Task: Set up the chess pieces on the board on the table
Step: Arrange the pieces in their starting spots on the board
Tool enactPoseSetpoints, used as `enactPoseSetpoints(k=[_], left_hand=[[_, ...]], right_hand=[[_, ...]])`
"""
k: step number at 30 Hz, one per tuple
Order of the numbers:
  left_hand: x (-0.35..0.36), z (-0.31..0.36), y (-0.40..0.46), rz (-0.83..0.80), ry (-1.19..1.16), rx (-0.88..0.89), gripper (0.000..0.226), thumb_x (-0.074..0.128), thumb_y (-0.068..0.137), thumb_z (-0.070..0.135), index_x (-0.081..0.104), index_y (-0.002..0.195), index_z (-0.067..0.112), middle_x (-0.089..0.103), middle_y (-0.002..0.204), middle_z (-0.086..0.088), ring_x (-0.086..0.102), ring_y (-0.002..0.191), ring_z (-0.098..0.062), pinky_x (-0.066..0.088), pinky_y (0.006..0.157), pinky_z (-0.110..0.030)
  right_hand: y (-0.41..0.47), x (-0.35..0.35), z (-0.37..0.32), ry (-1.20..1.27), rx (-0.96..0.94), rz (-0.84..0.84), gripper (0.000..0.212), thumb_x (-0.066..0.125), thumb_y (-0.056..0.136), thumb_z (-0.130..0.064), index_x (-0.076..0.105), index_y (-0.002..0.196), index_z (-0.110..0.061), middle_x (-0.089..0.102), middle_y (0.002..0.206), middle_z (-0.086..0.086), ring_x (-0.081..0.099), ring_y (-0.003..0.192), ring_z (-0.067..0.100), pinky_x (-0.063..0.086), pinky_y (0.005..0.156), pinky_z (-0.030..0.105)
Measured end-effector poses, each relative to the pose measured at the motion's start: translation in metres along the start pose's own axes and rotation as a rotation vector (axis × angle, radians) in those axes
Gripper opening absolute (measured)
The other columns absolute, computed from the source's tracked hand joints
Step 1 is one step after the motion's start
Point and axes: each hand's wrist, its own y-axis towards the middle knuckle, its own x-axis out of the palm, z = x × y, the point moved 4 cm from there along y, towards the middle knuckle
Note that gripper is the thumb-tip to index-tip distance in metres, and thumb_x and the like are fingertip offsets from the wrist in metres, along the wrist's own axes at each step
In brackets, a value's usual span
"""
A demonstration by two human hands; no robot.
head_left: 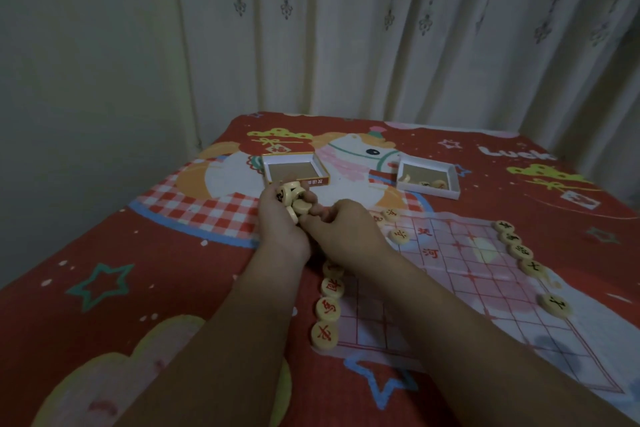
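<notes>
A thin see-through chess board (460, 274) with red grid lines lies on the red cloth at the right. Round cream discs with red characters line its left edge (325, 333) and its right edge (521, 251). Two more discs (399, 235) sit near the board's far left corner. My left hand (282, 222) is cupped around a pile of several chess pieces (291, 199), just left of the board's far corner. My right hand (341, 229) presses against it, fingertips pinched at one disc in the pile.
An empty box lid (294, 170) stands right behind my hands. A white box tray (427, 177) with a few loose pieces sits at the back right. The cartoon-print red cloth (145, 253) covers the table; curtains hang behind.
</notes>
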Motion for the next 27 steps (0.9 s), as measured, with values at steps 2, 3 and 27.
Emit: enactPoseSetpoints(k=[2,3,27], left_hand=[[0.002,-0.002,-0.001,-0.017,0.007,0.007,0.036,0.037,0.101,0.033,0.058,0.082,0.011,0.055,0.066,-0.003,0.047,0.044,-0.015,0.037,0.041,-0.018],[0.001,-0.003,0.000,-0.021,0.018,0.001,0.036,0.037,0.101,0.034,0.058,0.083,0.011,0.055,0.066,-0.002,0.046,0.044,-0.016,0.038,0.042,-0.019],[-0.002,-0.005,-0.004,0.021,0.059,-0.067,0.022,0.040,0.098,0.024,0.057,0.090,0.012,0.056,0.073,-0.001,0.048,0.049,-0.010,0.027,0.039,-0.017]], right_hand=[[0.002,0.000,0.004,0.025,0.028,-0.003,0.042,0.065,0.088,-0.031,0.044,0.056,-0.014,0.045,0.053,0.001,0.044,0.052,0.014,0.029,0.048,0.029],[0.002,0.000,0.005,0.060,0.042,-0.001,0.043,0.066,0.087,-0.029,0.043,0.055,-0.013,0.043,0.052,0.000,0.042,0.051,0.013,0.029,0.047,0.028],[-0.074,-0.086,0.056,-0.003,-0.015,-0.531,0.025,0.072,0.088,-0.031,0.072,0.079,-0.008,0.064,0.064,0.004,0.050,0.055,0.017,0.044,0.055,0.027]])
